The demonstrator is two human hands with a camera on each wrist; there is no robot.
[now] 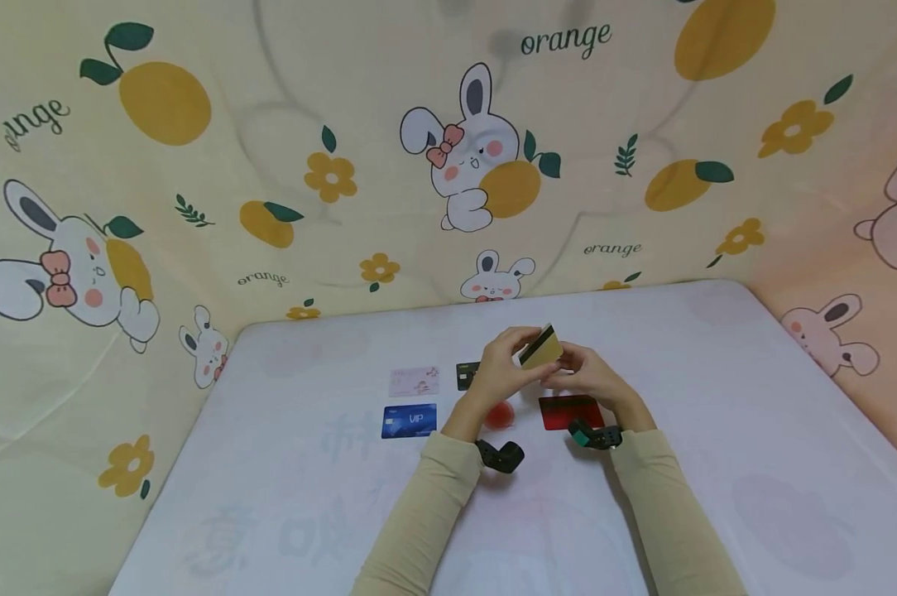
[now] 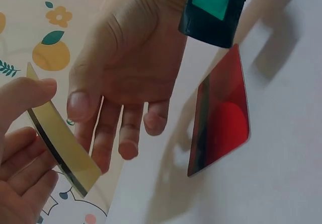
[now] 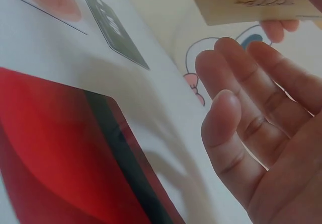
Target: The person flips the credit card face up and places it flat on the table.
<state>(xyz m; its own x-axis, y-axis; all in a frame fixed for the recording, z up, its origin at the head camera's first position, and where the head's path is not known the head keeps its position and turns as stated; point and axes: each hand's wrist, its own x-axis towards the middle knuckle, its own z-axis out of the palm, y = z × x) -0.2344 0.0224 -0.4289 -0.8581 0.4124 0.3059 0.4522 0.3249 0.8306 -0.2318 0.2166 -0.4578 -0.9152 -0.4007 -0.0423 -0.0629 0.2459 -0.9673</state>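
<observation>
A gold card with a dark stripe is held up over the table, tilted, pinched between the thumb and fingers of my left hand. In the left wrist view, the left thumb presses on the gold card's face. My right hand is beside that card, fingers loosely bent; the right wrist view shows a gap between its fingertips and the card, and nothing in its grasp. Below the right hand lies a red card with a dark stripe.
Left of the hands lie a pale pink card and a blue VIP card. A dark green card is partly covered by the left hand. A card with a red disc lies between the forearms. Behind the white table hangs patterned cloth.
</observation>
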